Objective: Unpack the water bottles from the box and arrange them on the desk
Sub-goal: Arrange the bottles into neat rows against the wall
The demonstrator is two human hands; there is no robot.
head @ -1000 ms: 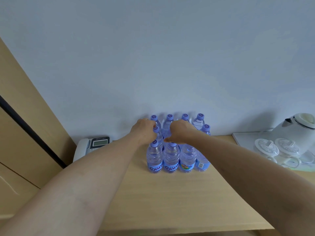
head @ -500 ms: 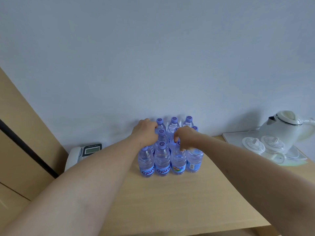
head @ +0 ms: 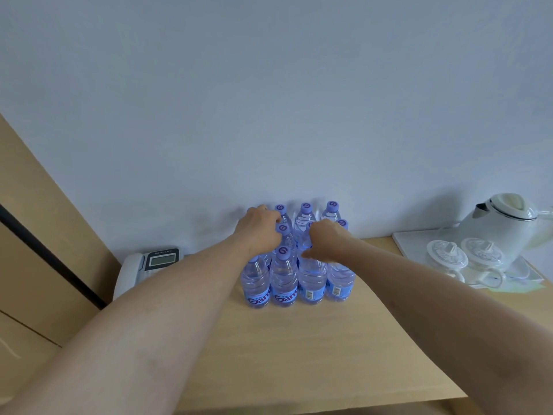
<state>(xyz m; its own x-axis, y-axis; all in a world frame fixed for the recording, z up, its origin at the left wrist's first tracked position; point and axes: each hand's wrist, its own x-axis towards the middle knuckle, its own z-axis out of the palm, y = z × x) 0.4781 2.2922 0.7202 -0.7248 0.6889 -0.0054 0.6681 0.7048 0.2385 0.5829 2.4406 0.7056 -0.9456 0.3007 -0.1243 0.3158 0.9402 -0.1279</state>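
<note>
Several clear water bottles (head: 283, 280) with purple caps and blue labels stand upright in tight rows on the wooden desk (head: 299, 354), against the wall. My left hand (head: 260, 232) is curled over the tops of the left column's rear bottles and hides their caps. My right hand (head: 326, 238) grips the neck of the front row's third bottle (head: 312, 283), whose barcode faces me. No box is in view.
A white desk phone (head: 155, 262) sits to the left of the bottles, beside a wooden panel (head: 36, 235). At the right, a white tray (head: 410, 244) carries a kettle (head: 502, 226) and two lidded cups (head: 447, 256). The desk's front edge runs below my forearms.
My right hand has dropped from the middle row onto the front row's third bottle and turned it, so the barcode shows instead of the colourful label. My left hand stays on the left column.
</note>
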